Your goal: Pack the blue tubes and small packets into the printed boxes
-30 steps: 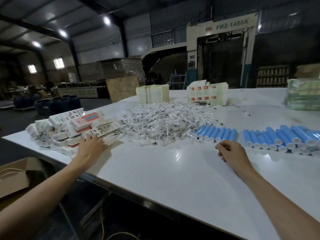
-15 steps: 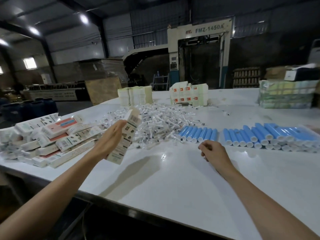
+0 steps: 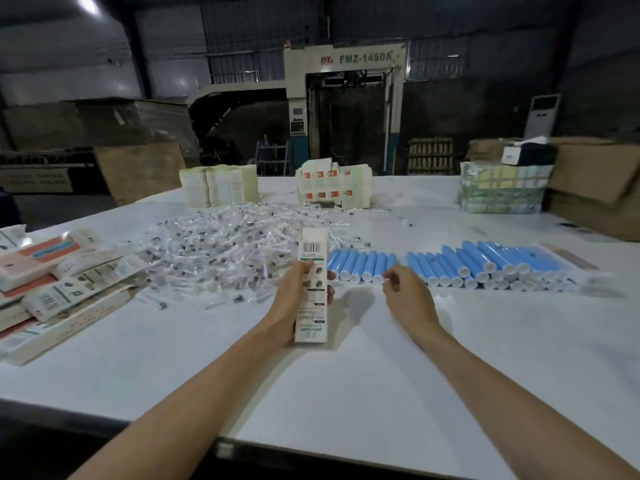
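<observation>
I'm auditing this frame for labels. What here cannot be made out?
Head view only:
Printed box in the left hand: small print blurred, unreadable.
Right hand: curled fingers hide whether its grip holds anything.
Box pile: cut off by the left edge.
Small packets: too small and blurred to count.
</observation>
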Action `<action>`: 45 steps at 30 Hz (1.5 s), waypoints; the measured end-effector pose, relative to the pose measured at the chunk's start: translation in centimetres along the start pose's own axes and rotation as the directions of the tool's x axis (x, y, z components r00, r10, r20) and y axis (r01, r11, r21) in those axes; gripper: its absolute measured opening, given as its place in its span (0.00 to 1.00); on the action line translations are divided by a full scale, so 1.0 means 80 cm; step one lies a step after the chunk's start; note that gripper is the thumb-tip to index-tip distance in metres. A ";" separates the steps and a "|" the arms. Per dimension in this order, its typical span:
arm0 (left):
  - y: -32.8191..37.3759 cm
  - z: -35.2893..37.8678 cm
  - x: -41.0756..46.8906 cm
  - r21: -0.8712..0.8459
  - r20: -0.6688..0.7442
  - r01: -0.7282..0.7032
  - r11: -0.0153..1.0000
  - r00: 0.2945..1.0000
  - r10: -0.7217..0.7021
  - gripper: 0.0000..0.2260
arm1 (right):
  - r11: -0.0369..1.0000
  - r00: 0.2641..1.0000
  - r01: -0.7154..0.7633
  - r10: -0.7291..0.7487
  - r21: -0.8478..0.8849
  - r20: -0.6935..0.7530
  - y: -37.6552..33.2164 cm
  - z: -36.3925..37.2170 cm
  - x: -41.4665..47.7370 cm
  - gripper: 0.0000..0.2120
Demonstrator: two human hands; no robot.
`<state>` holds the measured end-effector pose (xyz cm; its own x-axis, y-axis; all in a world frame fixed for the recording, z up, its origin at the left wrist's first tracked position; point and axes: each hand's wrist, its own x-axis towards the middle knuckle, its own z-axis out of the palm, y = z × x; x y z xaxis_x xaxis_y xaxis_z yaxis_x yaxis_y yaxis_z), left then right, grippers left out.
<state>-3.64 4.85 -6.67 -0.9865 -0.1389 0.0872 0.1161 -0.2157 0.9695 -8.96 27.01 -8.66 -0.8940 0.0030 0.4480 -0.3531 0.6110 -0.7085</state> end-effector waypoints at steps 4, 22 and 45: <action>0.005 -0.002 -0.008 -0.103 0.001 0.031 0.994 1.000 -0.032 0.12 | 0.966 0.990 -0.004 0.041 -0.259 0.138 0.000 -0.004 0.025 0.23; 0.010 -0.002 -0.013 -0.185 0.057 0.049 0.982 0.998 -0.039 0.14 | 0.579 0.996 0.095 -0.060 -0.810 0.073 -0.009 -0.036 -0.004 0.12; 0.008 -0.012 -0.010 -0.159 0.354 -0.068 0.985 0.927 0.121 0.15 | 0.523 0.969 0.244 -0.096 0.817 -0.228 -0.213 -0.095 0.057 0.18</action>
<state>-2.70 3.93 -6.34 -0.9417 0.1876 0.2793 0.1995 -0.3569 0.9126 -4.94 22.61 9.63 -0.7694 0.1252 0.6263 -0.6281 -0.3266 -0.7063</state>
